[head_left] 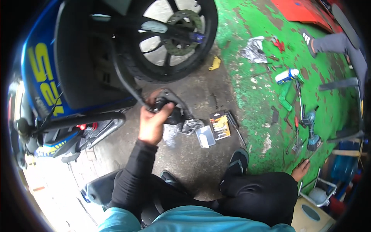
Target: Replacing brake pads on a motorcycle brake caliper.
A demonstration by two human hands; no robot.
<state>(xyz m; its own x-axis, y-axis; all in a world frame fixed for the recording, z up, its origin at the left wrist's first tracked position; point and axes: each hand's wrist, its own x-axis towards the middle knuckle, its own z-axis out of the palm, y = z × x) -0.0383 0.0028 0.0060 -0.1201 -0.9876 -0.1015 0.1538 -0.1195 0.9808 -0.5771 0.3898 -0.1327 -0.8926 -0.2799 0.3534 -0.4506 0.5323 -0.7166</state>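
Floor point(201, 170), grey beside flaking green, beneath motorcycle wheel point(167, 58), hands point(152, 125) point(301, 170), tools point(311, 125).

Left hand point(152, 123), on black part point(176, 115): hemmed in above by tyre point(166, 75), with black hose point(124, 75) slanting down to it; fairing point(75, 58) blocks upper left. Rightward, low obstacles: crumpled silvery wrap point(192, 125), clear box point(205, 137), yellow card pack point(220, 126), long tool point(238, 130); room to pass over them. Lane along green floor point(255, 120), between long tool and cordless drill point(311, 125). Right hand point(301, 170): drill just above, right knee point(274, 189) barring straight way left.
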